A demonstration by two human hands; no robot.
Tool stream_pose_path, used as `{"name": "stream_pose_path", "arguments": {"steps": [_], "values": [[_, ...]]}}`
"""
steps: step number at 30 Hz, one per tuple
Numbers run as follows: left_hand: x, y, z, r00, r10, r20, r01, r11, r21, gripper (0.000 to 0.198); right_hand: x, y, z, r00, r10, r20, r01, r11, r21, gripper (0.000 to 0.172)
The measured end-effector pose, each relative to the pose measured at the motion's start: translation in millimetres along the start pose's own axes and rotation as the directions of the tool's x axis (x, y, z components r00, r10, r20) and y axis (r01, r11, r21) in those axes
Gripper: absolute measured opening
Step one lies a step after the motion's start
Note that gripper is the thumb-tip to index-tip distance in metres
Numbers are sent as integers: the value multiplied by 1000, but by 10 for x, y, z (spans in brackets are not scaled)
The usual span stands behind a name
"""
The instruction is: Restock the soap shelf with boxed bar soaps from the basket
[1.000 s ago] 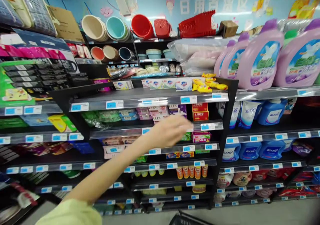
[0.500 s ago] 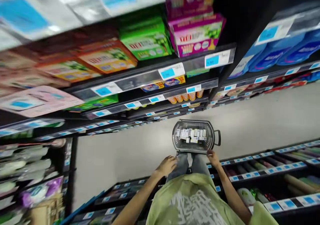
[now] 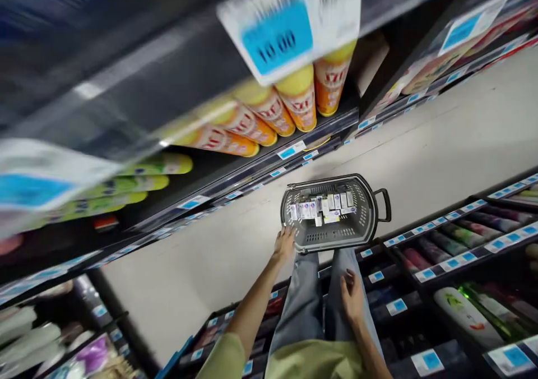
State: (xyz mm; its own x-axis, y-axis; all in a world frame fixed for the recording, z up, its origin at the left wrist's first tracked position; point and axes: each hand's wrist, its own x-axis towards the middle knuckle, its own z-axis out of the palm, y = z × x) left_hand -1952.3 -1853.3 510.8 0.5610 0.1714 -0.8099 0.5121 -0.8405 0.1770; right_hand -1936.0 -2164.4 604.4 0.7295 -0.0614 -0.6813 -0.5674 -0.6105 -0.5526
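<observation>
A grey plastic shopping basket (image 3: 370, 206) stands on the pale floor in front of my legs. Several small white and purple boxes (image 3: 321, 209) lie in a row inside it. My left hand (image 3: 284, 244) reaches down to the basket's near left rim, fingers stretched out and touching the edge. My right hand (image 3: 352, 296) lies flat on my right thigh on the blue jeans, fingers apart, holding nothing.
Close above hangs a black shelf with orange and yellow cans (image 3: 299, 100) and a blurred blue price tag (image 3: 282, 38). Green-yellow tubes (image 3: 140, 183) lie on the shelf to the left. Low shelves with bottles (image 3: 462, 312) run behind my legs. The aisle floor (image 3: 441, 138) stretches away.
My head has dropped lower and closer to the shelves. My left hand moved from my knee to the basket rim; my right hand slid from the basket edge back onto my thigh.
</observation>
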Motion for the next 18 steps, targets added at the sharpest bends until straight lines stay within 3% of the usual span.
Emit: {"name": "stream_pose_path", "arguments": {"steps": [4, 8, 13, 18], "values": [[769, -176, 208, 998, 57, -20, -56, 996, 72, 83, -54, 187, 117, 988, 155, -18, -154, 986, 65, 59], [1289, -256, 422, 997, 83, -6, -81, 988, 134, 99, -46, 188, 172, 978, 204, -44, -201, 978, 61, 50], [1667, -306, 606, 997, 55, -48, -45, 981, 189, 102, -62, 199, 207, 963, 263, -63, -262, 965, 27, 44], [1824, -344, 701, 997, 54, -60, -42, 980, 196, 93, -18, 170, 213, 959, 275, -64, -272, 961, 44, 44]]}}
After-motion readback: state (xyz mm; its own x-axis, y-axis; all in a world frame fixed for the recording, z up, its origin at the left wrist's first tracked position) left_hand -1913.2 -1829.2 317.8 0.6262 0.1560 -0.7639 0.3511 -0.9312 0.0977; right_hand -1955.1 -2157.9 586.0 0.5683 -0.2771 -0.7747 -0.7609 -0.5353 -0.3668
